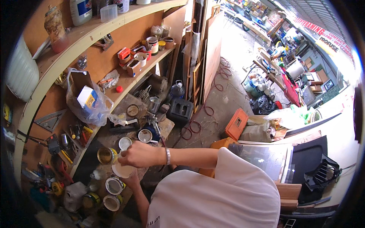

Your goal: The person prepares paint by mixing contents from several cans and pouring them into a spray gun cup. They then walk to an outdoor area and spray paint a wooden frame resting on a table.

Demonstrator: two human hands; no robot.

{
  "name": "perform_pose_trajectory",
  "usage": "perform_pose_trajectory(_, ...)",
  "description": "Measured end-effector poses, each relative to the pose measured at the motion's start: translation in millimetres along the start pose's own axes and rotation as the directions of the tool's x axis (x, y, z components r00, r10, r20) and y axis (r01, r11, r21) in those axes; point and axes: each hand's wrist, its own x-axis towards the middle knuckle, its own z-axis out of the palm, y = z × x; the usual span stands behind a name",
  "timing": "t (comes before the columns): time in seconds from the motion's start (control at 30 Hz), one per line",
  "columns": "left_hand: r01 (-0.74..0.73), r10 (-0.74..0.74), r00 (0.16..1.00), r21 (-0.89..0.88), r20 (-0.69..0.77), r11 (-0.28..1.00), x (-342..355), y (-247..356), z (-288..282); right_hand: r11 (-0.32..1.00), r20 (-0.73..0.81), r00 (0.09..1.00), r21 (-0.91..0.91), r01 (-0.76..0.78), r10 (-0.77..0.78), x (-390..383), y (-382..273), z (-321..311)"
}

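Note:
My right hand [137, 154], with a pale bracelet at its wrist, is closed over a round container [122, 170] with cream-coloured contents. Whatever its fingers grip is hidden or too small to make out. Mostly behind the container, my left hand [132, 181] holds it from the side. Close by stands an open can with a golden inside [105, 155]. Cans with whitish tops, one nearer the shelf floor [114, 186] and another below it [113, 202], sit beside my left forearm. Beyond my right hand are a white-filled tub [125, 143] and a larger pot [145, 136].
Wooden shelves [125, 19] curve along the left, holding bottles, cans and a plastic bag [89, 100]. Hand tools [78, 135] and a plastic jug [75, 194] crowd below. A black case [180, 110], red hose [208, 111] and orange toolbox [236, 124] occupy the floor.

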Motion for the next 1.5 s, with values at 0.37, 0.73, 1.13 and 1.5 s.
perform_pose_trajectory(0.37,-0.213,0.209,0.976,0.086,0.052,0.973,19.7,79.1,32.5,0.995,0.238,0.968,0.04,-0.093,0.081,-3.1,20.1,-37.2)
perform_pose_trajectory(0.73,-0.058,0.055,0.998,-0.086,-0.039,0.995,5.6,105.4,17.5,0.989,0.099,0.987,0.085,0.121,-0.129,11.7,16.0,-22.5)
perform_pose_trajectory(1.13,0.022,-0.021,0.999,0.032,-0.046,0.999,-21.4,57.5,0.8,0.987,0.317,0.948,0.159,-0.02,-0.032,4.0,8.3,27.4)
perform_pose_trajectory(1.5,0.114,-0.106,0.991,0.106,-0.079,0.988,-69.9,-45.5,-5.6,0.988,0.379,0.924,0.154,-0.011,-0.049,-27.8,31.9,154.8)
